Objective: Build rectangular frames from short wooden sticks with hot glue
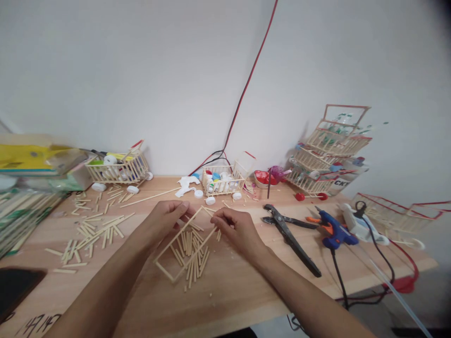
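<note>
A rectangular frame of thin wooden sticks [179,234], with a crossbar, is held tilted above the table between my hands. My left hand [168,219] grips its left long side near the far end, with the fingertips partly hidden behind the stick. On the opposite side, my right hand [237,231] pinches the frame near its far right corner, thumb and forefinger together. Beneath the frame lies a loose pile of short cut wooden sticks [192,270]. Beyond my hands stands a small stick-built cart [225,184] filled with bottle caps and small containers.
Pliers [291,241], a blue hot glue gun [334,231] and a white power strip [364,225] lie to the right. Stacked stick carts [322,155] stand behind them. More cut sticks [84,234] and another filled cart [118,171] are at left. A dark flat object [19,288] lies front left.
</note>
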Demonstrator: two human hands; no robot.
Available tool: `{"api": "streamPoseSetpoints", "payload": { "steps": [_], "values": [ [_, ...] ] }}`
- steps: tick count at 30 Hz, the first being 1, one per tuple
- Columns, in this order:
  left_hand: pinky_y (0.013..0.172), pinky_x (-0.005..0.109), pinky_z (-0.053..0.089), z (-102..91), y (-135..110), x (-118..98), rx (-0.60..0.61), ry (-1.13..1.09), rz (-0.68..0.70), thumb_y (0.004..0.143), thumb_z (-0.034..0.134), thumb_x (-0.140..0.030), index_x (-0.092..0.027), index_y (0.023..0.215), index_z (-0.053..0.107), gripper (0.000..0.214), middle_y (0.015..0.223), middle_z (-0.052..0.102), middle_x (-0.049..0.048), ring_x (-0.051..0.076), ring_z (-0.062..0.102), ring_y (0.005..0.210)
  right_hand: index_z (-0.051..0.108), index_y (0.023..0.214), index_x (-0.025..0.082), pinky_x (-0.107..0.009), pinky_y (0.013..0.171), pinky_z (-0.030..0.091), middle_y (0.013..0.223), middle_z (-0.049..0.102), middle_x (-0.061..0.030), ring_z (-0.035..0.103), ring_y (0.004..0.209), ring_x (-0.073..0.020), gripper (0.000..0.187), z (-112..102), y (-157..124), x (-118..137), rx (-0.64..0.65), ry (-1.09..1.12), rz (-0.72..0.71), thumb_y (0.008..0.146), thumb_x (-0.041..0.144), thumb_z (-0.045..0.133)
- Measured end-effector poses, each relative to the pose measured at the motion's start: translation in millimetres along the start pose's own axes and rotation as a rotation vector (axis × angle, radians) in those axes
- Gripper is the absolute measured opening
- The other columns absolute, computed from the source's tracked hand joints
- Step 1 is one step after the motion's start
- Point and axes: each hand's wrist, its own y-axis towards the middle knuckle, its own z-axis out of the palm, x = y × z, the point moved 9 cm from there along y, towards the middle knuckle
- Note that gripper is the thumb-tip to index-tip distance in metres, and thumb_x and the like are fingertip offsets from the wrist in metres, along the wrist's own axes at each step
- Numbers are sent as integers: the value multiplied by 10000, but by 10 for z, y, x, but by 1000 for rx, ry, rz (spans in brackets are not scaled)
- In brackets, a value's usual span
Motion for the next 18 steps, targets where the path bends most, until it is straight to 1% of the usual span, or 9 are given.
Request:
{"api": "streamPoseSetpoints", "payload": {
  "steps": [2, 4, 7, 11, 14, 18],
  "values": [
    [641, 280, 400, 83, -15, 31, 79, -67, -30, 759, 612, -499, -125, 749, 700, 384, 709, 667, 55, 150, 564, 648, 652, 777, 175, -187, 532, 345, 637, 618, 23, 501, 559, -87, 175, 9, 1, -1, 10, 1, 1, 872, 299, 574],
    [673, 278, 411, 164, -30, 33, 150, -151, -31, 751, 634, -490, -123, 760, 709, 374, 760, 681, 67, 150, 573, 683, 651, 777, 175, -187, 544, 352, 641, 619, 23, 505, 570, -88, 172, 20, 2, 6, 21, 3, -4, 874, 293, 571],
    [695, 272, 414, 214, -34, 13, 191, -222, -7, 754, 648, -477, -122, 782, 715, 362, 819, 692, 81, 148, 575, 719, 650, 779, 174, -187, 552, 356, 644, 615, 21, 507, 581, -90, 168, 36, -1, 19, 32, 6, -11, 873, 288, 571],
    [710, 281, 419, 192, -24, 11, 180, -231, 2, 759, 643, -484, -138, 804, 714, 356, 875, 704, 90, 158, 584, 754, 646, 762, 170, -186, 540, 349, 627, 601, 23, 496, 564, -87, 183, 46, -4, 20, 33, 6, -5, 874, 294, 570],
    [725, 292, 427, 160, -29, -7, 164, -171, 14, 764, 624, -499, -149, 814, 714, 365, 903, 711, 90, 169, 593, 784, 644, 761, 169, -183, 536, 350, 621, 601, 25, 500, 556, -84, 183, 53, -6, 7, 37, 11, 3, 875, 289, 566],
    [674, 297, 422, 41, -27, -46, 45, -4, 16, 775, 576, -499, -140, 837, 721, 392, 852, 713, 90, 175, 597, 728, 645, 760, 172, -185, 536, 344, 628, 605, 25, 492, 558, -85, 181, 43, -7, -7, 20, -5, -6, 874, 290, 567]
  ]
}}
